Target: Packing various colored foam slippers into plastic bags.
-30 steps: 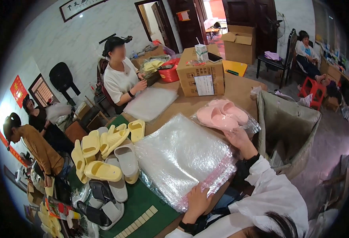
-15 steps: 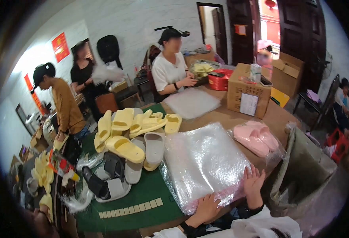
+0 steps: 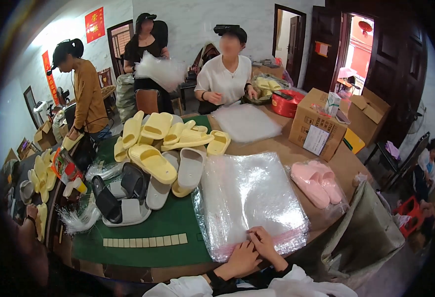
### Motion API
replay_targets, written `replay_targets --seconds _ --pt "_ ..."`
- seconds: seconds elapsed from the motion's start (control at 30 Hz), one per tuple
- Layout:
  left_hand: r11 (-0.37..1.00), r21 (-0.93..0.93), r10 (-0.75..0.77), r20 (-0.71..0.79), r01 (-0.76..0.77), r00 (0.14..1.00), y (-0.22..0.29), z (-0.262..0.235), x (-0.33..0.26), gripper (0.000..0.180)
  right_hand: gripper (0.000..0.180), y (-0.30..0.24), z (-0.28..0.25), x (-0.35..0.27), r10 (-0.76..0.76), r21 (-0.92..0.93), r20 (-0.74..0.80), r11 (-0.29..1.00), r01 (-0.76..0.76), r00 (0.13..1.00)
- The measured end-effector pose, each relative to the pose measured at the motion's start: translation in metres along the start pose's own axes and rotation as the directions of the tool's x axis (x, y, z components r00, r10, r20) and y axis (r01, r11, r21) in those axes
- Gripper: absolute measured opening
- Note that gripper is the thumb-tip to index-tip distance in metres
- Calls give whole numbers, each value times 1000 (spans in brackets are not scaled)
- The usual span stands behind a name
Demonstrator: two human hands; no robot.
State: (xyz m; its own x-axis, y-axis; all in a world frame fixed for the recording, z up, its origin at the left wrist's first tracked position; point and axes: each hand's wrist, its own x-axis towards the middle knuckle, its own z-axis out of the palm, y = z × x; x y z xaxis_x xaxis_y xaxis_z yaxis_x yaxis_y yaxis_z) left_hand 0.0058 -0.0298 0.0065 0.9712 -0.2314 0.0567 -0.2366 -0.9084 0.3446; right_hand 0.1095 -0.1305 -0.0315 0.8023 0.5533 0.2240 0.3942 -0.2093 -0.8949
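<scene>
Yellow slippers point(image 3: 153, 161), pink slippers point(image 3: 316, 182)

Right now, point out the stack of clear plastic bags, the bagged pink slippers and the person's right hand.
stack of clear plastic bags point(image 3: 249, 198): head view, middle of the top bag.
bagged pink slippers point(image 3: 316, 183): head view, upper of the slippers.
right hand point(image 3: 264, 244): head view, back of the hand.

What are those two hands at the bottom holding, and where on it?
Both hands, left hand and right hand, rest on the near edge of the stack of clear plastic bags, by its pink strip; whether they pinch a bag cannot be told.
</scene>
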Motion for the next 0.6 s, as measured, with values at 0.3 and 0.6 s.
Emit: replay_targets --seconds 0.3,0.6 --pt "1000 -25 18 9 -18 1000 -3 3 -1 40 14 1 6 -7 -14 67 -96 998 20 995" --pt "942 -321 190 288 -92 939 -18 -19 -3 42 22 -23 4 -4 -19 -218 -34 976 11 999"
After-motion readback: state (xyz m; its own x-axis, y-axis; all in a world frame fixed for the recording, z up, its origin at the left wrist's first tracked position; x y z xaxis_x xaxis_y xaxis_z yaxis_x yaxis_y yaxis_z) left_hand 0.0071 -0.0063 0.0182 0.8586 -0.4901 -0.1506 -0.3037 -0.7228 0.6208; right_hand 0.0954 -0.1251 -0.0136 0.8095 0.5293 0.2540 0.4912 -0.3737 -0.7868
